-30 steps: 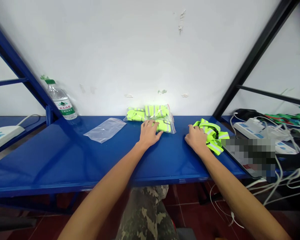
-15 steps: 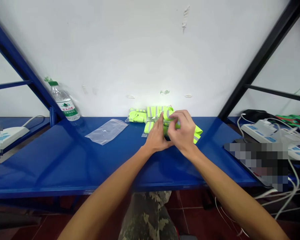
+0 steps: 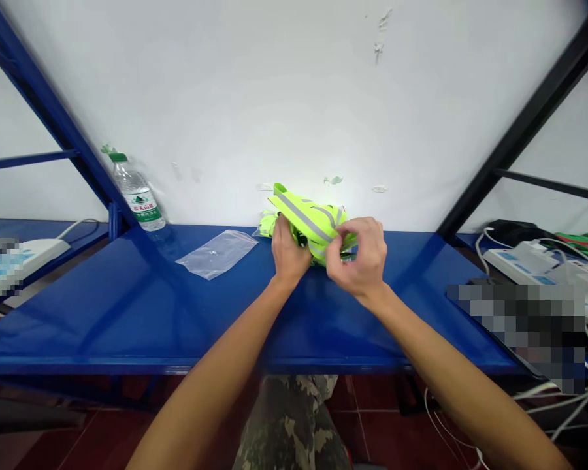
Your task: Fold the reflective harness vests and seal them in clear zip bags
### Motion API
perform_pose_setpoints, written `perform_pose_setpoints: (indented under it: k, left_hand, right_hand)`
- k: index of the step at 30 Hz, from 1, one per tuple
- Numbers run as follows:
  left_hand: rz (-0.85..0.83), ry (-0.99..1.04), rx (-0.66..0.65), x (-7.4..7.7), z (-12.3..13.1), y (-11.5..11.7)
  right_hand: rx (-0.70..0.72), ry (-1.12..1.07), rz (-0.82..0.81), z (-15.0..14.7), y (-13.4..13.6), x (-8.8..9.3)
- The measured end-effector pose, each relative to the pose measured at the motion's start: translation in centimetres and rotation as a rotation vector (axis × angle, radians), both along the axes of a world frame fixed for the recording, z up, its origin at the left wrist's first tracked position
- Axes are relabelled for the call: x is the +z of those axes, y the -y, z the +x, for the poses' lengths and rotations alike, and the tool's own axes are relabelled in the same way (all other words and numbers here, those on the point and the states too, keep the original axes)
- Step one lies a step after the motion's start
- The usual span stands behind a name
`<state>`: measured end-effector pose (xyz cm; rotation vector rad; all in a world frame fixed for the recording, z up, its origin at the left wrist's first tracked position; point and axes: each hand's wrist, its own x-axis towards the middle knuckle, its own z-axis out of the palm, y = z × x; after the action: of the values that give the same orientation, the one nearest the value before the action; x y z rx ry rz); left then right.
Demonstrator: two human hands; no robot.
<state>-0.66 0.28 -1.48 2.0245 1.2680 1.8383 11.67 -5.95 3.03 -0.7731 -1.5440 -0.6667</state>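
Between my hands is a neon-yellow reflective strap (image 3: 304, 219) with a grey stripe, raised a little above the blue table and slanting up to the left. My left hand (image 3: 290, 253) is closed around its left part; the fingertips are partly hidden behind the material. My right hand (image 3: 359, 253) pinches the strap's right part between thumb and fingers. Behind my left hand lies another folded neon-yellow bundle (image 3: 266, 225) in clear plastic, mostly covered from view. A flat clear zip bag (image 3: 217, 254) rests on the table to the left of my hands.
The blue table (image 3: 127, 313) stands against a white wall. A water bottle (image 3: 140, 196) leans at its back left. On the right are a blurred dark flat object (image 3: 519, 326), a white power strip (image 3: 509, 261) and cables. Metal frame posts rise on both sides.
The strap's left end has swung up and to the left. My left hand has gone from fingers held upright to closing on the strap. The view has shifted slightly.
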Motion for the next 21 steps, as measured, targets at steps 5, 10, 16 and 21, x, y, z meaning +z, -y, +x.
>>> perform_pose_setpoints:
  k: [5,10,16,21]
  left_hand:
    - [0.01,-0.082,0.102,0.5,-1.4,-0.9]
    - [-0.126,0.06,0.108,-0.3,-2.7,-2.7]
    - [-0.275,0.66,0.009,0.0,-3.6,-5.1]
    - [-0.406,1.079,-0.132,1.4,-5.0,-6.2]
  right_hand:
    - [-0.017,-0.289,-0.422,3.4,-3.5,-1.5]
    - [-0.087,-0.49,-0.609,6.5,-5.4,-3.2]
    - [-0.144,-0.502,-0.645,8.0,-5.8,-3.8]
    - [-0.261,-0.48,-0.519,8.7,-5.0,-3.5]
